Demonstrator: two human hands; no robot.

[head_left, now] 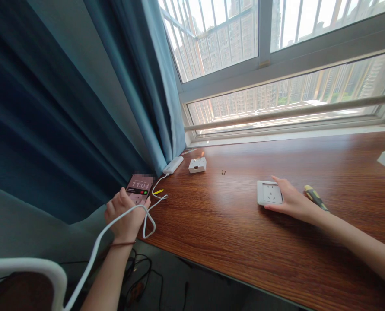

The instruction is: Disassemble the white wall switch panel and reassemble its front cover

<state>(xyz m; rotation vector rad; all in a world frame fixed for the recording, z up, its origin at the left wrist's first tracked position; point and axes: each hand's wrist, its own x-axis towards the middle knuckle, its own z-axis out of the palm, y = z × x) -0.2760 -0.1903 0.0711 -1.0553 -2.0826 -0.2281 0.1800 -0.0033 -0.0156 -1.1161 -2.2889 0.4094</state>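
Probably light, stiff and smooth, the white socket panel (267, 193) is on the wooden desk (211, 224), my right hand (294, 204) gripping its opposite edges, which seem the best hold. Well apart from it, my left hand (125, 217) grips a phone (138, 185), likely slippery and fragile, reading 11:04.

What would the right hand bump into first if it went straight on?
The right hand, past the socket panel it holds, would probably meet the two small screws; depth is hard to judge.
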